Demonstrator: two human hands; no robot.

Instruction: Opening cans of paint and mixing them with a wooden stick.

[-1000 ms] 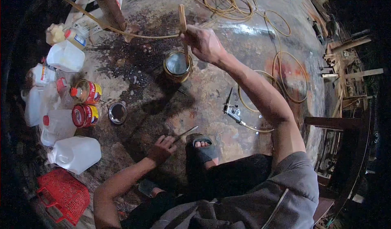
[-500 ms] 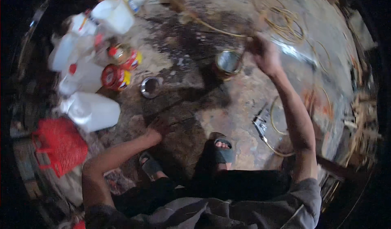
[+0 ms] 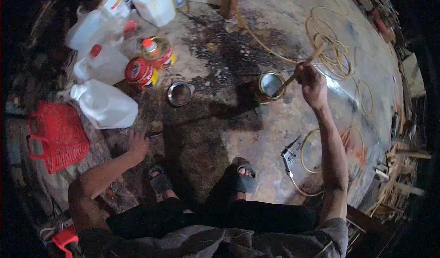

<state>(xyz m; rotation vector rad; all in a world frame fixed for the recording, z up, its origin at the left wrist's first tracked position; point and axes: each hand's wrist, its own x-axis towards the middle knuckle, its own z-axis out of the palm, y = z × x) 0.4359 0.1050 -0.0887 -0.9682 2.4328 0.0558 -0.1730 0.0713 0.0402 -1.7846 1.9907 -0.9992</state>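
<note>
My right hand is closed around a wooden stick above the floor. The stick's lower end dips into an open metal can holding something pale grey. Behind the fist passes a thin yellowish hose. My left hand hovers low by my left foot, below a white plastic jug, its fingers loosely apart and holding nothing. A round metal lid or shallow tin lies between the jug and the can. Two red and yellow cans stand beyond it, the farther one with a red-capped bottle on top.
A red plastic basket sits at the left. More white jugs and a cut-open container crowd the far left. A spray gun with its hose lies right of my feet. A hose coil and scrap wood are on the right.
My left hand has moved left, toward the jug. My right hand has moved slightly down and right, with the stick now clearly visible in the can. The whole view has shifted.
</note>
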